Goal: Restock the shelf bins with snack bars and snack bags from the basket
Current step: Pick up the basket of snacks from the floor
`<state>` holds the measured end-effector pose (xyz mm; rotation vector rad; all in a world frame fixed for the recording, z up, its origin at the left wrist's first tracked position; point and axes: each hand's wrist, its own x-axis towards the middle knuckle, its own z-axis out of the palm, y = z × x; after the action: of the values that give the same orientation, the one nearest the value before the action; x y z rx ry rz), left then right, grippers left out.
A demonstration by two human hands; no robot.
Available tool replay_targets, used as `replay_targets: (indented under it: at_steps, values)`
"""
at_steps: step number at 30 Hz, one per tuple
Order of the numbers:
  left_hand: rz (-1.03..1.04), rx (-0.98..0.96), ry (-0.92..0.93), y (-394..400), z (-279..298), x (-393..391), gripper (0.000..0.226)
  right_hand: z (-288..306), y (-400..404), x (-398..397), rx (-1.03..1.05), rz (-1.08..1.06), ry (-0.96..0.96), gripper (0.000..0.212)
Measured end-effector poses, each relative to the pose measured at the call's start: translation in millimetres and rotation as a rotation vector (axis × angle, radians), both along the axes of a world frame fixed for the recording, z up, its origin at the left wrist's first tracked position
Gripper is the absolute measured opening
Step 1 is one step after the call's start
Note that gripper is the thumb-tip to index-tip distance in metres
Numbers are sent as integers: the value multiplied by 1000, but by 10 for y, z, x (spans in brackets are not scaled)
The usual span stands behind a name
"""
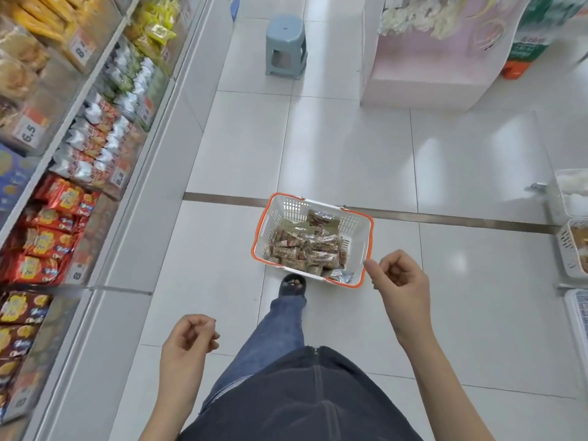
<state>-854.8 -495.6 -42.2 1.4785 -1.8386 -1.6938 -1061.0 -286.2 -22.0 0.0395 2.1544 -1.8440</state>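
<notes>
The white basket (pixel 313 238) with the orange rim sits on the tiled floor (pixel 350 154), straddling a dark strip between tiles. It is partly filled with wrapped snack bars (pixel 307 249) heaped over its bottom, and one silver snack bag (pixel 341 276) lies in its near right corner. Just below the basket, a sandalled foot (pixel 292 285) stands almost touching its near rim. Well left of the basket run the shelf bins (pixel 79 160), stacked in tiers with red, silver, yellow and brown packets behind clear fronts bearing price tags. Far beyond the basket stands a pale blue stool (pixel 285 46), and to the stool's right a pink and white display box (pixel 432 58). Right of the basket, at the picture's edge, are other white crates (pixel 572 246).

The right hand (pixel 397 275) hovers just beside the basket's near right corner, fingers curled in loosely, holding nothing. The left hand (pixel 187 342) hangs below and left of the basket, likewise loosely curled and empty.
</notes>
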Motion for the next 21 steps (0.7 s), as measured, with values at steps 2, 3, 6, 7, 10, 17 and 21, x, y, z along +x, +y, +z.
replay_targets:
  at_steps: [2, 3, 6, 7, 10, 17, 21]
  values:
    - [-39, 17, -26, -262, -105, -412, 8, -143, -87, -209, 36, -32, -46, 32]
    - [-52, 19, -40, -395, -170, -622, 7, -231, -126, -319, 57, -48, -71, 32]
    - [-96, 12, -70, -789, -450, -1261, 7, -589, -214, -706, 111, -91, -135, 31]
    - [-115, 5, -80, -917, -577, -1463, 7, -741, -239, -842, 132, -94, -154, 31]
    - [-181, -45, -117, -1289, -1075, -1998, 10, -1252, -310, -1236, 204, -63, -207, 30]
    - [-346, -152, -367, -1840, -2689, -2713, 58, -2822, -234, -1973, 477, 19, -309, 43]
    - [-455, -205, -494, -2009, -3770, -2845, 83, -3938, -128, -2209, 624, 70, -392, 79]
